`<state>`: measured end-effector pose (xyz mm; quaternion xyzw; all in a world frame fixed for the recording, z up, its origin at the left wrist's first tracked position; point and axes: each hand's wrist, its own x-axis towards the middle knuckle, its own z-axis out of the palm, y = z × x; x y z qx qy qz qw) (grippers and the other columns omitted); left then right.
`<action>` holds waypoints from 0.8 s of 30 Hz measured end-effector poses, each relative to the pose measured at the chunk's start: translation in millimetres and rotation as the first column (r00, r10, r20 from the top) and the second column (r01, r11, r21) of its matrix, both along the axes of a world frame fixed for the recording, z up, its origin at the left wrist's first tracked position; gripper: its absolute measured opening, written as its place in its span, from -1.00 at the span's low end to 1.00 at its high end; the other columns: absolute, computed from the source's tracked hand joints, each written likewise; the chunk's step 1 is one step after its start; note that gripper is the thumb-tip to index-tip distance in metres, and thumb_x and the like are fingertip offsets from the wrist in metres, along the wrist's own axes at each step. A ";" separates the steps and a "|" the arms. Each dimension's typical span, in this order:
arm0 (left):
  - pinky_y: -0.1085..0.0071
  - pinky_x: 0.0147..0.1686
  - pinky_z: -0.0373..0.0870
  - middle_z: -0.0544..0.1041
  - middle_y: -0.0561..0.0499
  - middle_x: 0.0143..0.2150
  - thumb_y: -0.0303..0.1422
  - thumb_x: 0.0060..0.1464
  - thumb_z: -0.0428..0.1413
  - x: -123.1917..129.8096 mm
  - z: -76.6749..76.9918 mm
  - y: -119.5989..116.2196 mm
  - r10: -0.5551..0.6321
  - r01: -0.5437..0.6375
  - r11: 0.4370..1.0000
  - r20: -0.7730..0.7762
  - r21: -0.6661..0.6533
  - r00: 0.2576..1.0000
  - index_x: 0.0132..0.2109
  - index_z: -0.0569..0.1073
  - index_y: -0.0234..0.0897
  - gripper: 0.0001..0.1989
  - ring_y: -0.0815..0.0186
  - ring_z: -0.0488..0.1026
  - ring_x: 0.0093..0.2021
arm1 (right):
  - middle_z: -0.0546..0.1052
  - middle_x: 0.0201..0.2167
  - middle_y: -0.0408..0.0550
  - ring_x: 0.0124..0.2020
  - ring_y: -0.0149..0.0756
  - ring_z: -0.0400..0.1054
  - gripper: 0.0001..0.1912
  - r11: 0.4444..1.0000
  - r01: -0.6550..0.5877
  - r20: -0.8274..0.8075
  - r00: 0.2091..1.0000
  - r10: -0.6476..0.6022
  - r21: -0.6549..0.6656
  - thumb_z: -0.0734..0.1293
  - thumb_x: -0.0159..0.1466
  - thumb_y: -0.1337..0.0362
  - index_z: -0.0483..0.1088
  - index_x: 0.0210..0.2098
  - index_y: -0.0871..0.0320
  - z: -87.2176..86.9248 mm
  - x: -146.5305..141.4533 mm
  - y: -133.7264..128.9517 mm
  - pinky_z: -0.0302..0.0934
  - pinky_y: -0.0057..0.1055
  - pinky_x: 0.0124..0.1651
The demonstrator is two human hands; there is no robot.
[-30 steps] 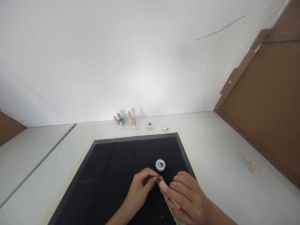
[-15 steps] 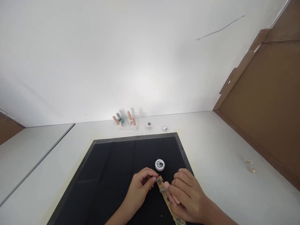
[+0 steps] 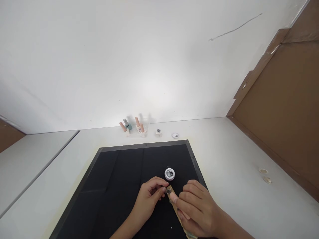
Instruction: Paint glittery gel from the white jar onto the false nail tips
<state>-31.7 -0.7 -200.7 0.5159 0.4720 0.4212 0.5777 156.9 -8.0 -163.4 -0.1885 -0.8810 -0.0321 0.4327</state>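
As pink-handled brush (image 3: 173, 197) juts from right grip (image 3: 196, 207), tan strip (image 3: 175, 209) beneath

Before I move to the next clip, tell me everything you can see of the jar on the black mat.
The jar is small, round and squat, with a pale rim, perhaps plastic, around shiny silver and dark contents. It appears open and stands upright on the black mat, just beyond the tan strip's far end. Neither the left hand nor the right hand appears to touch it.
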 end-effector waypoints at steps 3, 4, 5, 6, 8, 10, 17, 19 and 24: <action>0.43 -0.46 0.32 0.50 -0.06 -0.30 -0.23 -0.04 0.20 -0.4 -2.1 -0.3 0.008 -0.008 1.000 -0.005 0.005 1.000 -0.33 0.57 -0.30 -0.79 0.38 0.36 -0.47 | 0.44 -0.54 -0.01 -0.45 -0.27 0.25 -0.73 0.999 0.046 -0.015 0.999 -0.046 0.009 0.18 0.11 0.54 0.36 -0.20 0.37 -1.8 -1.3 0.1 0.23 -0.30 -0.42; 0.44 -0.47 0.32 0.50 -0.06 -0.30 -0.23 -0.04 0.21 -0.6 -2.5 -0.3 0.011 -0.011 1.000 -0.005 0.004 1.000 -0.33 0.57 -0.30 -0.79 0.39 0.36 -0.48 | 0.43 -0.55 -0.02 -0.45 -0.27 0.24 -0.74 0.998 0.062 -0.018 0.998 -0.062 0.010 0.18 0.11 0.54 0.36 -0.21 0.35 -2.6 -1.7 0.1 0.22 -0.30 -0.42; 0.44 -0.48 0.32 0.50 -0.06 -0.31 -0.23 -0.05 0.21 -0.6 -2.5 -0.4 0.014 -0.014 1.000 -0.003 0.004 1.000 -0.34 0.57 -0.30 -0.79 0.40 0.35 -0.49 | 0.42 -0.57 -0.04 -0.46 -0.28 0.23 -0.76 0.997 0.077 -0.022 0.997 -0.077 0.010 0.18 0.11 0.54 0.36 -0.24 0.33 -3.5 -2.1 0.1 0.21 -0.31 -0.43; 0.45 -0.48 0.31 0.49 -0.06 -0.32 -0.22 -0.06 0.22 -0.6 -2.2 -0.4 0.018 -0.018 1.000 -0.001 0.002 1.000 -0.34 0.57 -0.30 -0.78 0.40 0.35 -0.50 | 0.40 -0.58 -0.06 -0.46 -0.28 0.22 -0.78 0.996 0.092 -0.024 0.995 -0.092 0.006 0.18 0.10 0.54 0.35 -0.27 0.30 -4.5 -2.2 0.2 0.20 -0.32 -0.43; 0.46 -0.50 0.30 0.49 -0.05 -0.34 -0.20 -0.08 0.23 -0.2 -0.6 -0.4 0.025 -0.025 1.000 0.001 -0.005 1.000 -0.37 0.57 -0.31 -0.76 0.41 0.33 -0.51 | 0.37 -0.61 -0.08 -0.48 -0.29 0.19 -0.83 0.992 0.125 -0.032 0.992 -0.125 -0.002 0.19 0.09 0.54 0.33 -0.36 0.25 -6.7 -2.0 0.3 0.18 -0.32 -0.44; 0.47 -0.51 0.29 0.49 -0.03 -0.38 -0.18 -0.11 0.24 0.2 1.6 -0.4 0.035 -0.035 0.999 0.000 -0.029 0.999 -0.38 0.57 -0.32 -0.73 0.42 0.32 -0.52 | 0.36 -0.62 -0.09 -0.49 -0.29 0.18 -0.85 0.989 0.150 -0.047 0.987 -0.150 -0.004 0.20 0.09 0.54 0.32 -0.39 0.24 -8.3 -1.3 0.4 0.17 -0.30 -0.44; 0.49 -0.54 0.22 0.47 0.03 -0.47 -0.10 -0.10 0.22 -0.8 6.0 0.5 0.116 -0.112 0.987 0.027 -0.118 0.993 -0.35 0.53 -0.32 -0.66 0.43 0.26 -0.56 | 0.41 -0.56 -0.05 -0.48 -0.28 0.22 -0.80 0.985 0.173 -0.079 0.982 -0.170 0.024 0.21 0.11 0.52 0.36 -0.27 0.29 -7.3 1.6 1.1 0.20 -0.27 -0.40; 0.49 -0.54 0.21 0.48 0.03 -0.46 -0.08 -0.08 0.20 -1.6 5.6 0.8 0.144 -0.136 0.982 0.053 -0.129 0.988 -0.34 0.52 -0.33 -0.65 0.44 0.25 -0.56 | 0.41 -0.56 -0.05 -0.47 -0.27 0.23 -0.80 0.985 0.169 -0.081 0.983 -0.166 0.029 0.22 0.11 0.52 0.36 -0.26 0.30 -6.2 2.2 1.5 0.19 -0.28 -0.40; 0.50 -0.53 0.16 0.44 0.06 -0.50 -0.10 -0.05 0.20 -4.9 5.1 1.4 0.218 -0.183 0.966 0.194 -0.183 0.956 -0.33 0.53 -0.34 -0.66 0.48 0.22 -0.57 | 0.41 -0.57 -0.02 -0.48 -0.26 0.23 -0.75 0.988 0.152 -0.068 0.987 -0.149 0.040 0.23 0.11 0.54 0.37 -0.20 0.34 -1.9 5.1 2.7 0.17 -0.27 -0.41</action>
